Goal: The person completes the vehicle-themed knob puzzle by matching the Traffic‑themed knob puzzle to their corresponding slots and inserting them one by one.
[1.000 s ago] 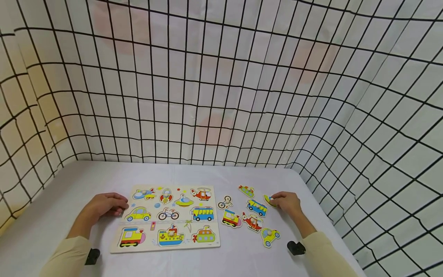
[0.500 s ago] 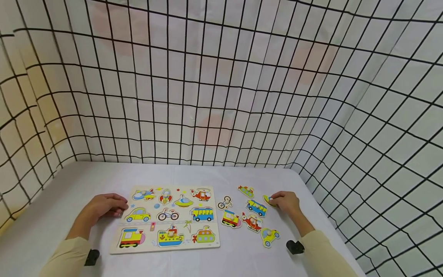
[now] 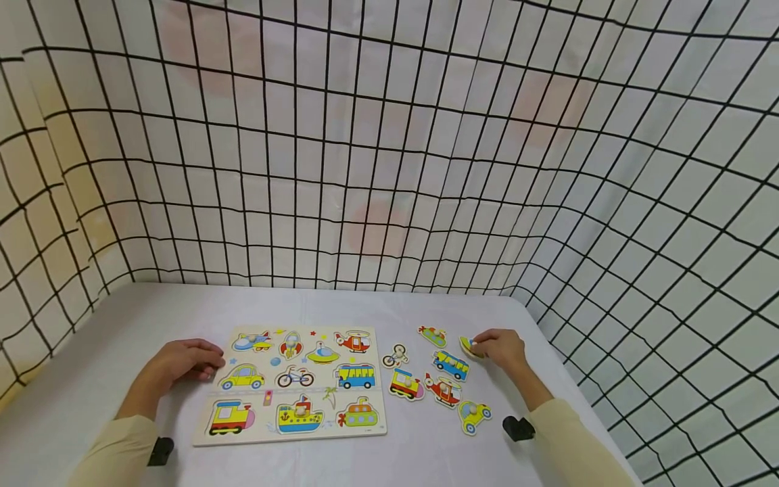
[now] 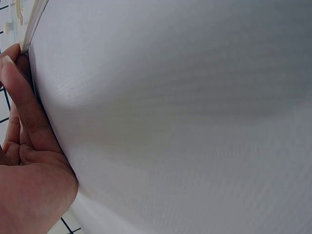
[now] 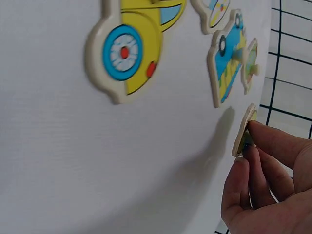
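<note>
White tabletop [image 3: 450,460], head view: the right hand [image 3: 502,348] shifts a yellow wooden puzzle piece [image 3: 466,347] slightly farther out, right of the vehicle puzzle board [image 3: 264,426]; left-wrist view, the left hand [image 4: 31,151] lies loose at the board's edge; right-wrist view, the piece is pinched, seemingly being lifted.

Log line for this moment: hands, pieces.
left hand: at puzzle board's left edge | right hand: pinching UFO piece | seated: airplane, rocket, ship | loose: submarine, bicycle, bus, train, helicopter, car

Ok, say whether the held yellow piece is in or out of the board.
Out: the right hand pinches the yellow piece away from the board.
</note>
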